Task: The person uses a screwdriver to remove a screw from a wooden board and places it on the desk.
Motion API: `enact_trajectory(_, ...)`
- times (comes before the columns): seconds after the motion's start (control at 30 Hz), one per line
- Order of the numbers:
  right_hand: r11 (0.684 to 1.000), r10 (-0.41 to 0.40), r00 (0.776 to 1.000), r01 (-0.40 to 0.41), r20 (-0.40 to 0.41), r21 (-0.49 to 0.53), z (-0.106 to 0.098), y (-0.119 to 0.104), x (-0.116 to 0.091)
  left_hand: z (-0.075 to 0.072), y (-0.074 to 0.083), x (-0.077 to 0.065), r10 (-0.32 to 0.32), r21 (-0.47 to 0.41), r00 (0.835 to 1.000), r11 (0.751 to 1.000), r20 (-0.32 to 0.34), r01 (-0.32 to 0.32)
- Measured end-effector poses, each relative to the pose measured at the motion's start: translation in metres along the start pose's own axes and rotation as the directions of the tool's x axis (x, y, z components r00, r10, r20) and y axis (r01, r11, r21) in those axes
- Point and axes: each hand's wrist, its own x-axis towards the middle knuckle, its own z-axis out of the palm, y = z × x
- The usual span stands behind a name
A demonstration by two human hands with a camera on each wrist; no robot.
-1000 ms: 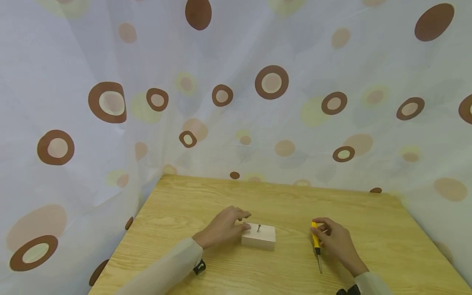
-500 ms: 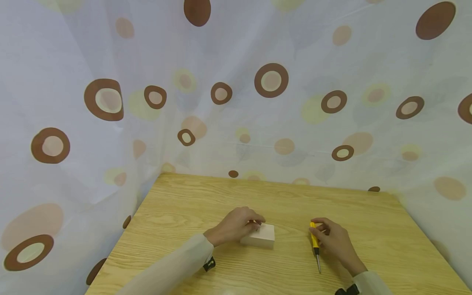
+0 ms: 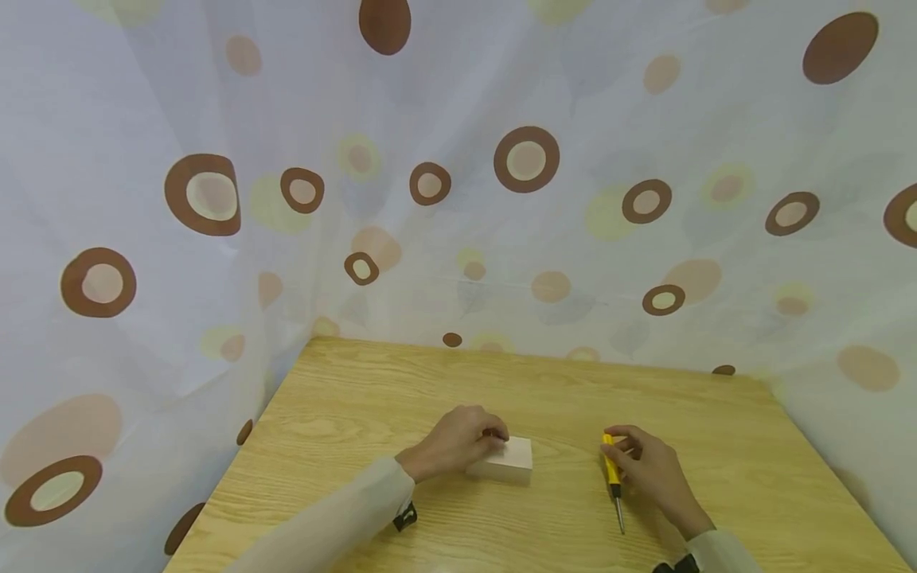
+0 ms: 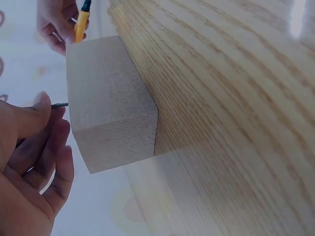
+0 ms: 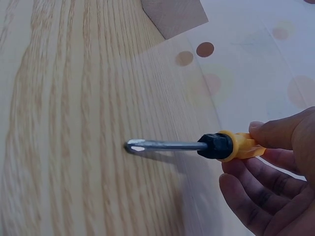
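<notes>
A pale wooden block [image 3: 510,464] sits on the table, and a dark screw [image 4: 60,104] stands in its top face. My left hand [image 3: 458,439] is over the block's left part and pinches the screw between thumb and index finger; the head view hides the screw behind the fingers. To the right, apart from the block, my right hand [image 3: 655,469] grips the yellow handle of a screwdriver [image 3: 613,475]. The metal shaft [image 5: 167,146] points down toward the table, and its tip shows close above or on the wood; I cannot tell which.
The wood-grain table [image 3: 358,382] stretches beneath both hands. A white curtain [image 3: 458,103] with brown and beige circles hangs behind it and along both sides.
My left hand has moved right from the block's left edge and now pinches the screw. My right hand and the screwdriver have stayed nearly still.
</notes>
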Motion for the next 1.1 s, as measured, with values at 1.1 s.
enact_trajectory(1.1, 1.0, 0.025, 1.0, -0.025, 0.001, 0.013, 0.0, -0.0022, -0.002, 0.0063, -0.0006, -0.0065, -0.067, -0.095, 0.997, 0.993, -0.046, 0.063)
